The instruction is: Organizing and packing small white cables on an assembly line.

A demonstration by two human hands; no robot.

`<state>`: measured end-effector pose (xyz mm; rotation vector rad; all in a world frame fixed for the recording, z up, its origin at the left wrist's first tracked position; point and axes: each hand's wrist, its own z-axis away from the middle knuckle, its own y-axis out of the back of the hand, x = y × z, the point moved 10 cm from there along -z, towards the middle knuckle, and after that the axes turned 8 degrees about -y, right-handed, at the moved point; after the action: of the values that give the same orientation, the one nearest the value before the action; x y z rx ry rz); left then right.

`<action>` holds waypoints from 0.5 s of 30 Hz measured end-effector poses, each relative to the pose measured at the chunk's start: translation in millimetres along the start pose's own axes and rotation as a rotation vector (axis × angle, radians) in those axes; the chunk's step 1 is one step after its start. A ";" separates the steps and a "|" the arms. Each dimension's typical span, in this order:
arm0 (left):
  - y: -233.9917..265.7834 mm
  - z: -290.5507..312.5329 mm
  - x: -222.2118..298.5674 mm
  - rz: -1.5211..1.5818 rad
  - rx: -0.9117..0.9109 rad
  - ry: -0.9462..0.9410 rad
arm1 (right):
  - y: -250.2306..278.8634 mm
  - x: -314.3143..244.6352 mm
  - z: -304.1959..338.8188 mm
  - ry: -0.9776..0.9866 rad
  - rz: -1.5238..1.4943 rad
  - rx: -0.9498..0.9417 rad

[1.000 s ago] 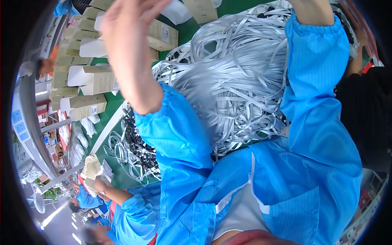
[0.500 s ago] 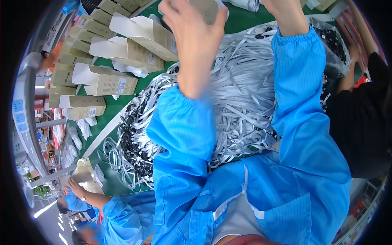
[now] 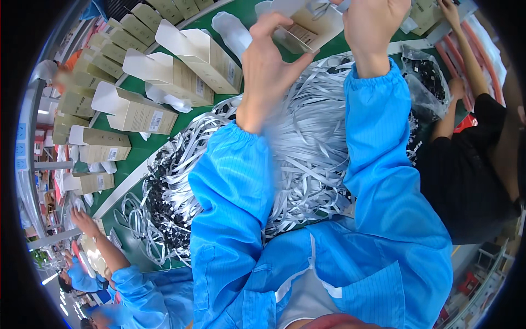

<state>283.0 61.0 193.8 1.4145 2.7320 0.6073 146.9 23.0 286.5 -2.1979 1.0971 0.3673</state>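
My left hand (image 3: 268,63) grips the near side of an open cream carton (image 3: 304,35), its thumb and fingers spread round the edge. The carton tilts so that its inside shows, with a thin grey cable-like loop at its far end. My right hand (image 3: 375,27) is closed at the carton's right side. What its fingers hold is hidden by the hand and the picture's top edge. Below both hands lies a big heap of flat grey-white straps (image 3: 312,131) with black ends. Beside the carton stands a white wrapped piece (image 3: 231,34).
Open cartons (image 3: 164,77) stand in a row on the green table (image 3: 129,167), with closed cartons (image 3: 109,55) behind. A clear bag of black parts (image 3: 424,82) lies at right. A co-worker in black (image 3: 466,170) works at right, another in blue (image 3: 148,296) at lower left.
The carton has tipped so its inside now shows, and my right hand has come closer to it. Another carton now stands at the row's near left end, close to the blue-sleeved co-worker's hand.
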 end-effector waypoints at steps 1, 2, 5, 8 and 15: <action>4.3 -1.9 3.0 -0.028 0.008 0.000 | 0.7 2.3 0.8 -0.003 0.004 -0.006; 7.6 -4.2 4.9 -0.059 0.015 0.001 | -7.1 1.0 2.8 0.057 0.104 -0.086; 19.0 -14.4 4.3 -0.007 0.117 0.123 | -26.5 8.3 10.7 0.156 0.291 -0.251; 12.6 -17.2 6.8 0.030 0.095 0.203 | -47.9 5.2 19.2 0.390 0.796 -0.413; 12.7 -19.9 -0.7 0.124 0.061 0.297 | -38.1 41.1 22.3 -0.023 0.820 -0.515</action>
<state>289.8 60.4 216.4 1.6387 2.9218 0.8077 203.0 29.4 265.2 -2.0210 2.0431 1.1231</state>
